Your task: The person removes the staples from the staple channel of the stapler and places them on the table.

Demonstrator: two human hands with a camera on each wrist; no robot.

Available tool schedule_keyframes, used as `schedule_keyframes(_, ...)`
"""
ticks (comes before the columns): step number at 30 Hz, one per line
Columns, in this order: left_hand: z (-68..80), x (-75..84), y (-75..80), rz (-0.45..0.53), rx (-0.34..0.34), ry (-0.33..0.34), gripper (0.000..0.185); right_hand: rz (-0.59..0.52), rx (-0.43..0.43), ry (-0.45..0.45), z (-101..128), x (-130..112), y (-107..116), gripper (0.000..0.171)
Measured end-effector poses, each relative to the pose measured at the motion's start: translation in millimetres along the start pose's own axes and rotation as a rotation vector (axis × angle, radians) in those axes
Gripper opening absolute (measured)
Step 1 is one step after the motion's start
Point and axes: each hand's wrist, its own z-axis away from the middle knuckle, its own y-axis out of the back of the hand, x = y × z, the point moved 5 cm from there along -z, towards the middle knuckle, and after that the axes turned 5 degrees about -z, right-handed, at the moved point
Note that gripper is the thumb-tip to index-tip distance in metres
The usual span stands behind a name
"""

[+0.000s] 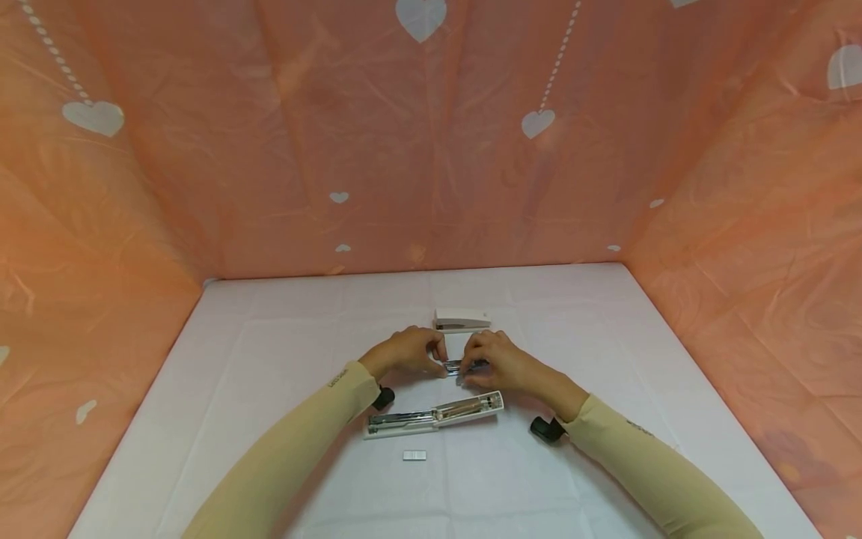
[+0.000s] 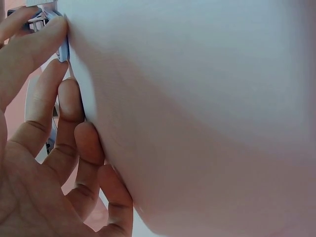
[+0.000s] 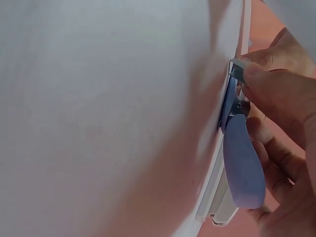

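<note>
Both hands meet over a small blue stapler that lies opened up, its metal channel (image 1: 452, 367) showing between them in the head view. My left hand (image 1: 412, 350) pinches the blue end (image 2: 63, 47) of this stapler between thumb and forefinger, the other fingers bent along the tabletop. Between thumb and forefinger, my right hand (image 1: 500, 363) grips a short silver staple strip (image 3: 238, 69) at the channel. Its other fingers lie beside the stapler's swung-back blue handle (image 3: 244, 163). In the head view the fingers cover much of the stapler.
Nearer the body, a white stapler (image 1: 434, 415) lies opened out flat, with another staple strip (image 1: 414, 455) in front of it. A closed white stapler (image 1: 462, 320) stands behind the hands. Orange sheeting with hearts (image 1: 431, 172) surrounds the white-covered table (image 1: 303, 314).
</note>
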Motion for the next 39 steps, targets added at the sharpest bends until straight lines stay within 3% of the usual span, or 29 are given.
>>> schedule_keyframes(13,0.1,-0.5,0.2,-0.007,-0.001,0.001,0.023,0.081,-0.021,0.026,1.6,-1.5,2.7,0.016)
schedule_keyframes(32,3.1,-3.5,-2.7,-0.002,0.021,0.0,0.022,0.069,-0.067,0.004,3.3,2.0,-0.6,0.016)
schedule_keyframes(39,7.7,-8.7,-0.8,0.139,0.002,-0.062,0.016,0.067,-0.044,0.039,4.1,-1.7,2.8,0.016)
